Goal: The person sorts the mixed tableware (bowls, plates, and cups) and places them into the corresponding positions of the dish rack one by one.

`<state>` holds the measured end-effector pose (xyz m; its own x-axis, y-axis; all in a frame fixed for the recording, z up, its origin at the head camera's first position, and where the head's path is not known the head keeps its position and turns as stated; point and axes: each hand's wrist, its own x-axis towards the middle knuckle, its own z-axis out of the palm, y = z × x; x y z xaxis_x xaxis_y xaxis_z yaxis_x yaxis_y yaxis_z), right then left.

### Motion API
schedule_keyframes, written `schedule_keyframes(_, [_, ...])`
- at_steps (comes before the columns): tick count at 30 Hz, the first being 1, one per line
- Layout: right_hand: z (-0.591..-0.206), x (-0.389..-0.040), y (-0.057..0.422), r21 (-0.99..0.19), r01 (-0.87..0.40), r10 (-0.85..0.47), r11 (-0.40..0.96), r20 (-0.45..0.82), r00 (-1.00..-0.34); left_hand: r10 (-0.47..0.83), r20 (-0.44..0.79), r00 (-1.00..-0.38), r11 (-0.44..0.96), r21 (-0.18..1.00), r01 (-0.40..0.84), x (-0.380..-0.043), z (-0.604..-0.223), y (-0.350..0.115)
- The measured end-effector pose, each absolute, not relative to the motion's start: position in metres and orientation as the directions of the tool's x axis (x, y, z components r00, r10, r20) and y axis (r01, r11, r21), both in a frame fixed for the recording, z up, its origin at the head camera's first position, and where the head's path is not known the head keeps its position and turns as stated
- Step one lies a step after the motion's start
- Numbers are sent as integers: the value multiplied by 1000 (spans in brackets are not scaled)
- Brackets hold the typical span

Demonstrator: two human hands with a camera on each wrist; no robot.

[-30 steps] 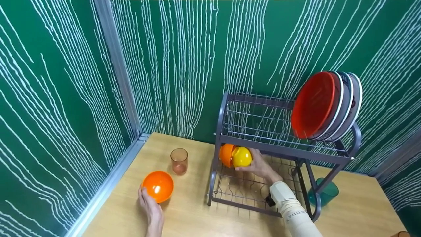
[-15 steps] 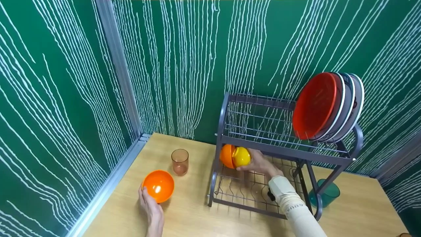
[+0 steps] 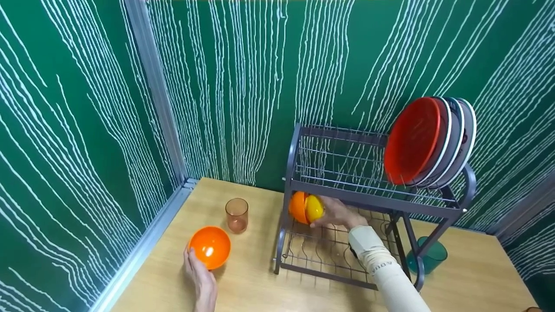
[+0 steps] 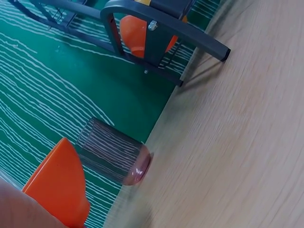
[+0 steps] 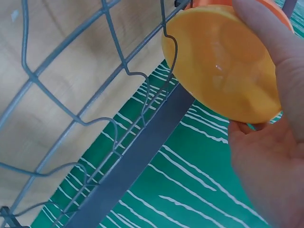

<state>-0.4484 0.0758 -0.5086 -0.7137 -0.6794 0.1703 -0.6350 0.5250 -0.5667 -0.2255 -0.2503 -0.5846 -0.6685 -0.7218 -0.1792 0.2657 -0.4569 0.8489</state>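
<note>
On the lower tier of the dish rack (image 3: pixel 329 268), my right hand (image 3: pixel 338 213) grips a yellow bowl (image 3: pixel 314 209) by its rim. The yellow bowl stands on its side, close against an orange bowl (image 3: pixel 298 207) at the rack's left end. In the right wrist view the thumb lies on one side of the yellow bowl (image 5: pixel 223 66) and fingertips show at its lower edge. Over the table at left, my left hand (image 3: pixel 200 277) holds another orange bowl (image 3: pixel 210 247) with its mouth up, thumb at the rim. The left wrist view shows that bowl (image 4: pixel 61 185) from the side.
A clear pinkish glass (image 3: pixel 236 216) stands between the left bowl and the rack. Several plates, a red one (image 3: pixel 414 141) foremost, stand upright on the upper tier's right. A green glass (image 3: pixel 428 255) is by the rack's right leg. Green walls bound the table (image 3: pixel 256 286).
My right hand has moved slightly left, and the yellow bowl has turned and come closer to the orange bowl in the rack. The left hand and its bowl have stayed nearly still.
</note>
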Motion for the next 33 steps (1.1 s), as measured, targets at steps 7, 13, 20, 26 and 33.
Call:
schedule_keyframes(7, [-508, -447, 71, -433, -659, -660, 616, 175, -731, -697, -197, -689, -474, 848, 237, -223, -584, -249])
schedule_keyframes(13, [-509, -447, 73, -456, -658, -679, 599, 147, -719, -714, -178, -677, -457, 851, 258, -223, -580, -248])
schedule_keyframes(20, [-510, -447, 74, -463, -676, -705, 573, 142, -695, -733, -126, -668, -391, 882, 263, -223, -577, -240])
schedule_keyframes(26, [-505, -439, 77, -504, -541, -620, 673, 14, -784, -739, -74, -670, -258, 949, 180, -218, -573, -232])
schedule_keyframes(33, [-504, -429, 86, -560, -395, -523, 728, -81, -848, -742, 17, -670, -147, 971, 187, -212, -569, -226])
